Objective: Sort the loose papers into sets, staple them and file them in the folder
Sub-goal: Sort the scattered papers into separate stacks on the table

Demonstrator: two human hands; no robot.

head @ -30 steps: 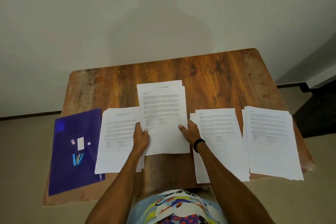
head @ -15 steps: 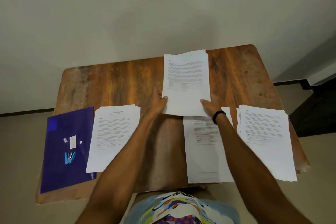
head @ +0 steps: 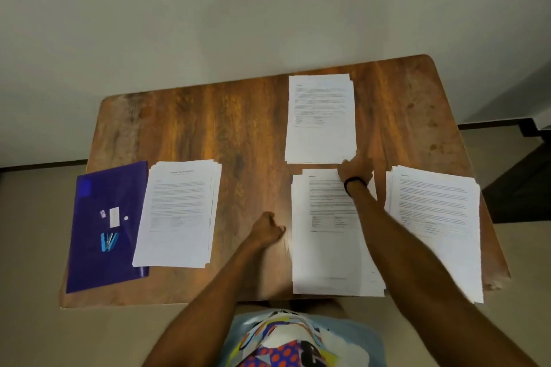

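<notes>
Wooden table (head: pixel 238 128) keeps the papers (head: pixel 432 211) in four separate stacks, likely one per set: right hand (head: pixel 356 167) rests straight fingertips on the far stack's (head: pixel 320 119) near corner, left hand (head: pixel 268 228) hovers loosely curled and empty beside the middle stack (head: pixel 328 247), and the purple folder (head: pixel 89 262) waits far left.

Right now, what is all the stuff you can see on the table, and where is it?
paper stacks: four, white; one far, three in a near row, left, middle, right
folder: one, purple, table's left edge
stapler: one, blue, on the folder
small item: one, white, on the folder
table: one, brown wood
wristband: one, black, right wrist
left hand: beside middle stack, holding nothing
right hand: fingertips at far stack's near corner
</notes>
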